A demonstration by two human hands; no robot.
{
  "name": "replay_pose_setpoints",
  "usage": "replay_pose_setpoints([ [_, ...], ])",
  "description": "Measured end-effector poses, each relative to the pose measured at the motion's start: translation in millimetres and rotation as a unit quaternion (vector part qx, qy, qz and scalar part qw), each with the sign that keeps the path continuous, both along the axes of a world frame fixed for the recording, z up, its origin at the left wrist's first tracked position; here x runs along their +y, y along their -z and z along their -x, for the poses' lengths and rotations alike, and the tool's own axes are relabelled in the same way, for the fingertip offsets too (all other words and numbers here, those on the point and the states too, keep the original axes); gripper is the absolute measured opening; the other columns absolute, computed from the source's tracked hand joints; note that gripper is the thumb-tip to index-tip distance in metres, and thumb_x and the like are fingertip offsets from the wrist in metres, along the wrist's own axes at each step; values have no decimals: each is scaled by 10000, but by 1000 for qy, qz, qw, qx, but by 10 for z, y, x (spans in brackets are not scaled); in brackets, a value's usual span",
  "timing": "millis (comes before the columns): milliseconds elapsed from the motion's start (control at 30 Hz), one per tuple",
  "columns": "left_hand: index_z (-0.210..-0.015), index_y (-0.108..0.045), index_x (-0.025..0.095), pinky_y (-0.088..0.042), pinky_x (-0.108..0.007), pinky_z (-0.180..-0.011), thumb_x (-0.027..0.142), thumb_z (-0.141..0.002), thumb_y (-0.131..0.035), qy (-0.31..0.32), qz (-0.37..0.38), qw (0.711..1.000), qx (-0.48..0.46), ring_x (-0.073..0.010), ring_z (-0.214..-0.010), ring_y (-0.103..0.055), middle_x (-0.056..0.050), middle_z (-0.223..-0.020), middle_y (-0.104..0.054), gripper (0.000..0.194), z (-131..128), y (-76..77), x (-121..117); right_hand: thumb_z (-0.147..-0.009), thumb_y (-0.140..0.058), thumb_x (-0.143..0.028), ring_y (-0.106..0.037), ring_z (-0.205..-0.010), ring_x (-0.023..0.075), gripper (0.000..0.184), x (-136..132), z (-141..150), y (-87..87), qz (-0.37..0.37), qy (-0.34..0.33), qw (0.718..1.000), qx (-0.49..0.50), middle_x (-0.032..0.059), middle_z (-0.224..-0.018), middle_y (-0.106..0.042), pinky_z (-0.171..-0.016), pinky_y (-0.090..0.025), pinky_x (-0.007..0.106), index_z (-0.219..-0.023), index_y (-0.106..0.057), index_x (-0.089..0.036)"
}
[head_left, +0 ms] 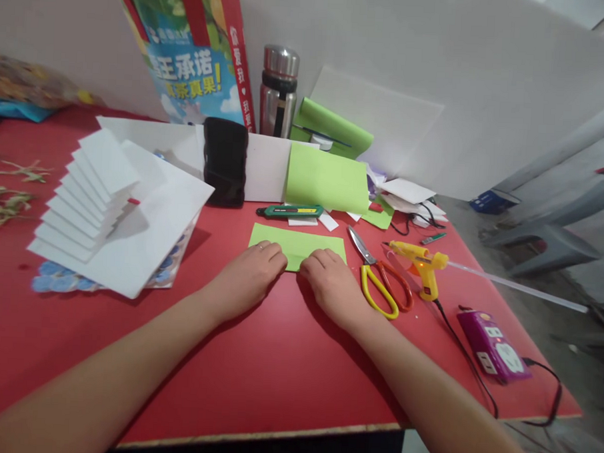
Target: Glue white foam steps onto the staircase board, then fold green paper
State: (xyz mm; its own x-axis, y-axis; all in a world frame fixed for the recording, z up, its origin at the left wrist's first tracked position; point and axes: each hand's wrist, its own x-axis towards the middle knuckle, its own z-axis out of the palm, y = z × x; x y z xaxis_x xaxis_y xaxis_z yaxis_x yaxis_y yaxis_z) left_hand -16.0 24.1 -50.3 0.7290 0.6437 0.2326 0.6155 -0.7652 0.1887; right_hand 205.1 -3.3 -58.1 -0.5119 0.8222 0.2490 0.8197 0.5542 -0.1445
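Note:
A light green sheet of paper (pixel 301 243) lies flat on the red table in front of me, its long sides running left to right. My left hand (pixel 252 271), with a ring on one finger, rests on the paper's near left part, fingers curled down onto the edge. Opposite it, my right hand (pixel 327 278) grips the near right part, its fingers bent the same way. Both thumbs are mostly hidden. Just right of my right hand lie scissors (pixel 380 276) with one yellow and one red handle. Behind the paper is a green utility knife (pixel 290 211).
A yellow glue gun (pixel 423 262) with its cord and a purple power box (pixel 494 345) lie at right. A white stepped paper model (pixel 122 212) stands at left. Farther back are a black phone-shaped object (pixel 225 162), folded green paper (pixel 329 177) and a steel flask (pixel 278 92).

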Motion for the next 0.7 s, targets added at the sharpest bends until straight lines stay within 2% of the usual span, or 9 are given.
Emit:
replay_pose_setpoints([
  [167,-883,-597,178,-451,-367,-736,39,-976,-425,-19,76,995,-61,-239,-853,-534,-86,-923,-618,240,6,9,26,-1052,-476,-131,-541,-931,243,194,6,-22,9,51,4,994,92,101,-996,-646,-844,-441,362,-989,-654,-172],
  [333,-877,-596,182,-446,-371,-738,68,-980,-438,-23,104,992,-72,-241,-862,-535,-77,-913,-613,221,16,12,50,-1036,-522,-149,-561,-934,232,142,24,-50,15,85,4,986,143,81,-991,-641,-849,-445,357,-962,-634,-196],
  [567,-873,-582,179,-432,-375,-738,-10,-910,-425,-28,80,996,-28,-246,-847,-530,-89,-915,-610,249,-23,0,4,-1048,-530,-164,-545,-959,251,145,-8,-18,-28,71,26,994,76,90,-1014,-644,-871,-409,379,-980,-656,-188],
  [700,-847,-572,182,-434,-371,-720,6,-915,-439,-47,94,994,-31,-240,-819,-536,-80,-882,-602,231,-43,-20,-37,-1053,-527,-174,-530,-954,255,147,-11,-8,-41,67,22,996,57,97,-1025,-649,-863,-405,382,-993,-661,-184],
])
